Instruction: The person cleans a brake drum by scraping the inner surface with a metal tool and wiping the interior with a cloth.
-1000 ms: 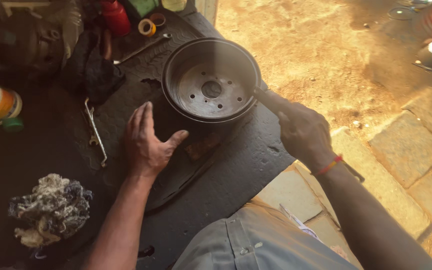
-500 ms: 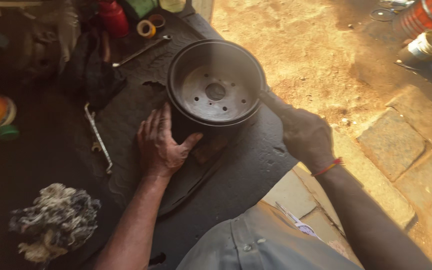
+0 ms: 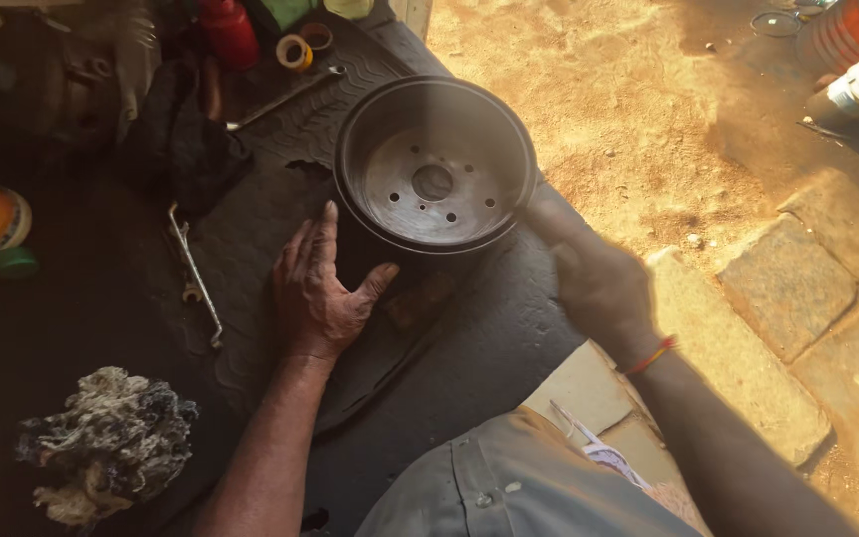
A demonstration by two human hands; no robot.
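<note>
On the dark rubber mat (image 3: 509, 328), the brake drum (image 3: 434, 164) sits open-side up between your hands: left hand (image 3: 322, 288) spread flat against its near-left wall, right hand (image 3: 599, 278) blurred at the right rim, grip unclear.

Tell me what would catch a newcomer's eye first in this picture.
The round dark metal drum stands out at top centre, open side up on the black rubber mat, with a ring of holes in its floor. The left hand lies flat against its near side, while the right hand grips its right rim. A grey wad of rags sits at lower left, and a spanner lies left of the left hand.
</note>
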